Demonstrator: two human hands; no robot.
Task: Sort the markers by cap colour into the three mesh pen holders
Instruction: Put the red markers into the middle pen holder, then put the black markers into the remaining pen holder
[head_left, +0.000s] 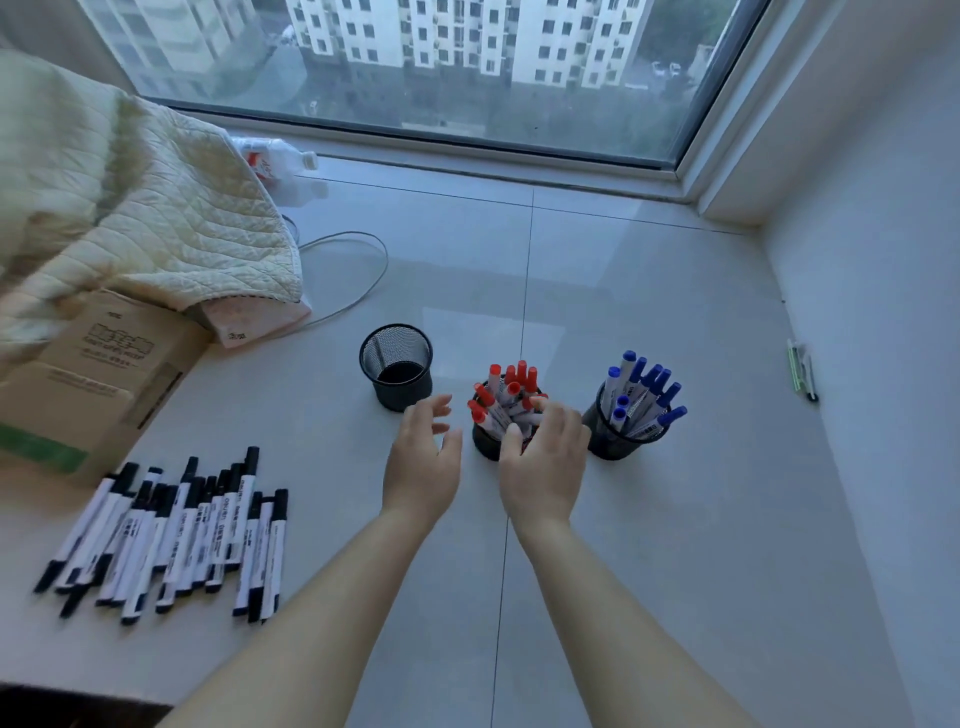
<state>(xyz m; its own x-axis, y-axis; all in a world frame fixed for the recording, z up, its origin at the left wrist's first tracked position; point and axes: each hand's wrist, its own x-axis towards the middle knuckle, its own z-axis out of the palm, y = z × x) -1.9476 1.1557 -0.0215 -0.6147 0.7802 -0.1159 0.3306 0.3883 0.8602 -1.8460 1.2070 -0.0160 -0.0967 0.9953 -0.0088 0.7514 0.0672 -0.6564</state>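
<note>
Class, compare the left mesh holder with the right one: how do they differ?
The left holder stands empty; the right holder is packed with blue-capped markers. The left holder sits farther from the person's hands, while the right holder stands beside the red-filled holder. Both are upright black mesh cups.

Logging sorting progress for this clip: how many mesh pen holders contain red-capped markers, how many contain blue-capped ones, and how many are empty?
Red-marker holder: 1
Blue-marker holder: 1
Empty holder: 1
Total: 3 holders
</note>
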